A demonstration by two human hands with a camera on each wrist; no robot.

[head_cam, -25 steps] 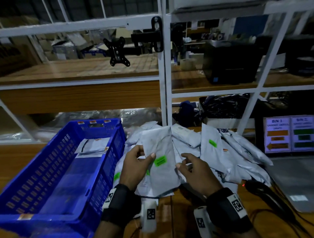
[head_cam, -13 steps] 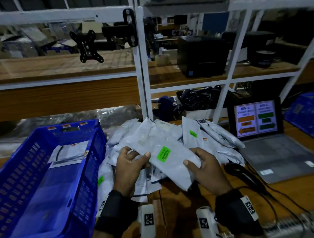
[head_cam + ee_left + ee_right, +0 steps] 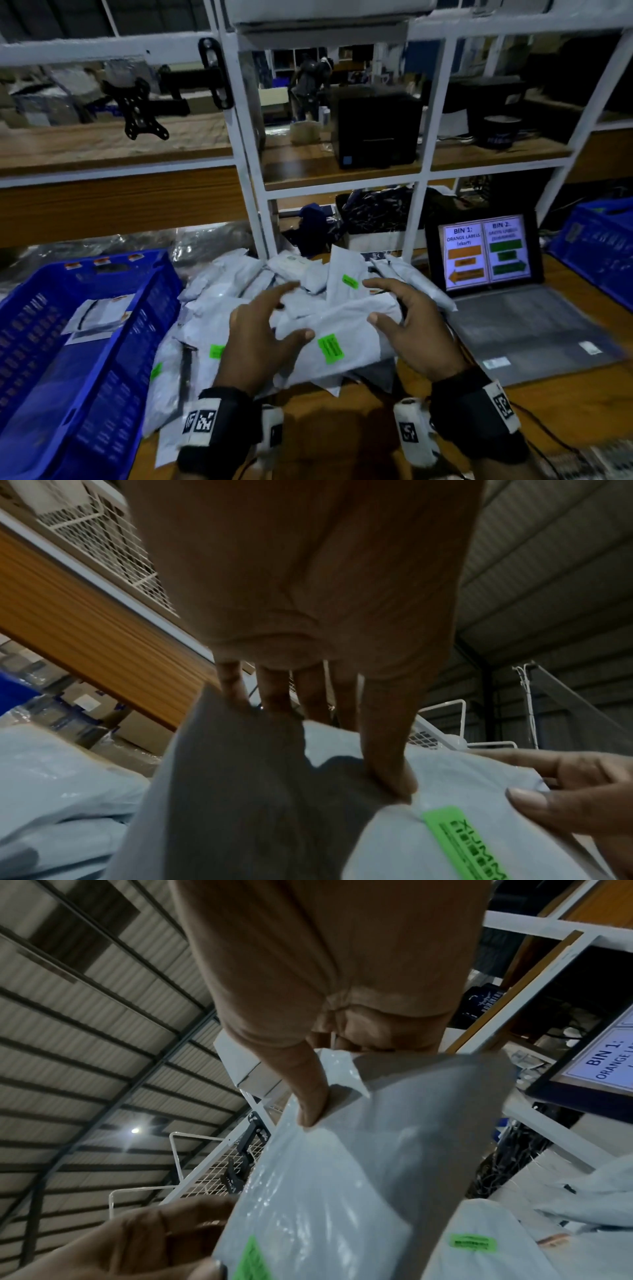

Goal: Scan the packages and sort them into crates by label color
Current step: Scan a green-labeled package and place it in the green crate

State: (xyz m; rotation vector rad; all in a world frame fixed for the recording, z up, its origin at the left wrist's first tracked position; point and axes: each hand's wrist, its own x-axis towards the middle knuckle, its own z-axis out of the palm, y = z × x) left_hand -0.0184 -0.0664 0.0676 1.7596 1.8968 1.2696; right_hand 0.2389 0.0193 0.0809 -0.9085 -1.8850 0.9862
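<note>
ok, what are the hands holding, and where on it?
One grey package with a green label: left hand pinches its left edge, right hand its right edge, thumbs on top.

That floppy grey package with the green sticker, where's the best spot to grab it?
Probably by its two short ends, one from each side, as the left hand and right hand do. The package is flat and limp, so end grips keep it spread and its green label uncovered.
</note>
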